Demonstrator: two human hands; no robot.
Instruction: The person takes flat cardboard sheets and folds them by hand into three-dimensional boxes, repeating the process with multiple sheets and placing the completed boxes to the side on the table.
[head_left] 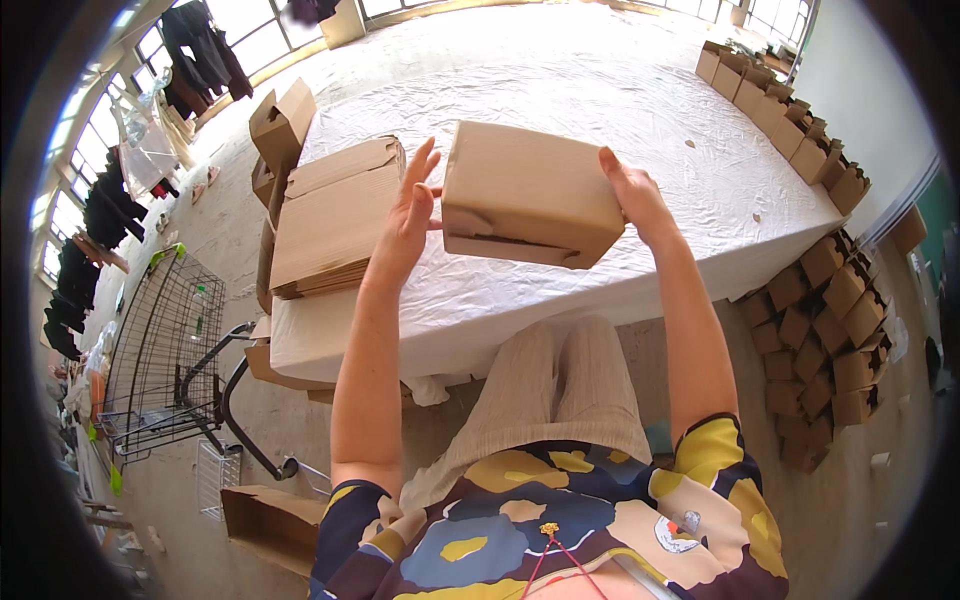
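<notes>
A folded-up brown cardboard box is tilted above the white-covered table, a flap edge showing on its near side. My right hand grips its right end, thumb on the top corner and the other fingers mostly hidden behind. On the opposite side my left hand is open, fingers spread upward, some fingertips at the box's left edge. Whether they press on it I cannot tell. Just left of that hand lies a stack of flat cardboard blanks on the table.
Small made-up boxes line the table's right edge, and more are piled on the floor at right. A wire shopping cart stands at left. Near it sits an open carton. Dark clothes hang by the windows.
</notes>
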